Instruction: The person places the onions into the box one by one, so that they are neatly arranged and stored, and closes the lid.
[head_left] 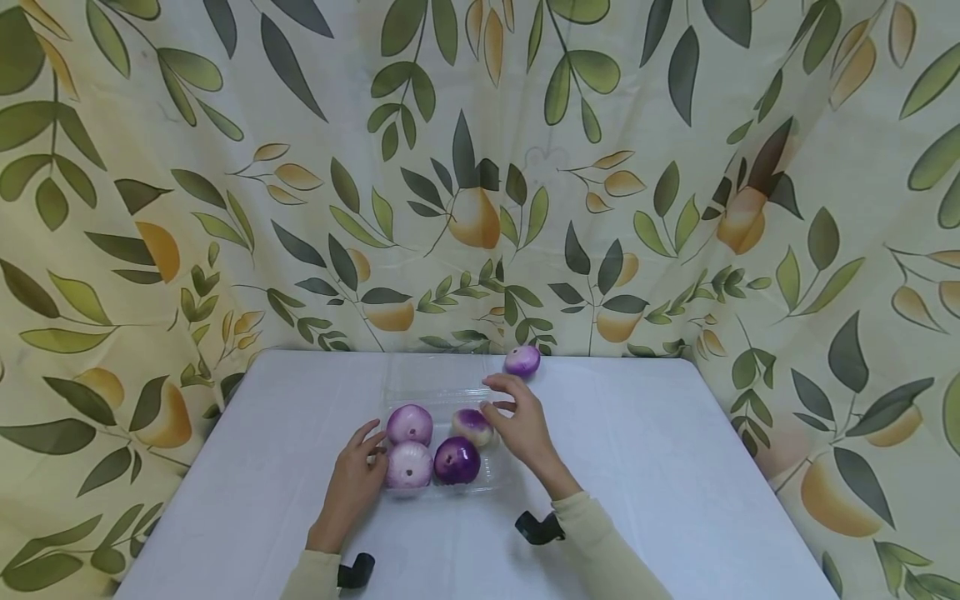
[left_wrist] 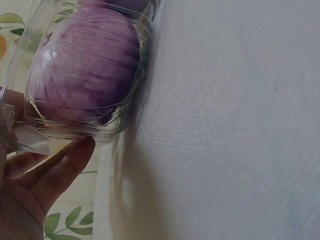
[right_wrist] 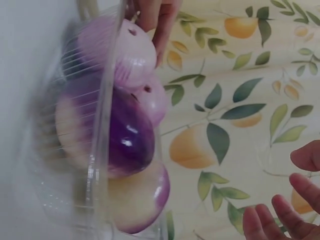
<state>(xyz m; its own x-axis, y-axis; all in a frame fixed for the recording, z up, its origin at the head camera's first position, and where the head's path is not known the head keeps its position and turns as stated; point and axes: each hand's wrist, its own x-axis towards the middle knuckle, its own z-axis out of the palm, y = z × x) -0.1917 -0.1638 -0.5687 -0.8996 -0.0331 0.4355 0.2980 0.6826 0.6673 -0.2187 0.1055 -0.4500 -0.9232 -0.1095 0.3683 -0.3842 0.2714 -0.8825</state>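
Observation:
A clear plastic box (head_left: 491,479) sits on the table with its lid (head_left: 431,375) folded back behind it. Several purple onions lie inside: two pale ones at the left, a dark glossy onion (head_left: 457,461) at front right and a two-toned onion (head_left: 472,427) behind it. My left hand (head_left: 352,479) rests against the left side of the box, fingertips at its wall and rim beside a pale onion (left_wrist: 87,65). Over the back right corner hovers my right hand (head_left: 525,421), fingers loosely bent and spread, with nothing between them in the right wrist view.
One more purple onion (head_left: 522,362) stands at the table's far edge, right of the lid. A white cloth covers the table (head_left: 637,467). Leaf-and-fruit patterned curtain (head_left: 450,275) hangs behind and along both sides.

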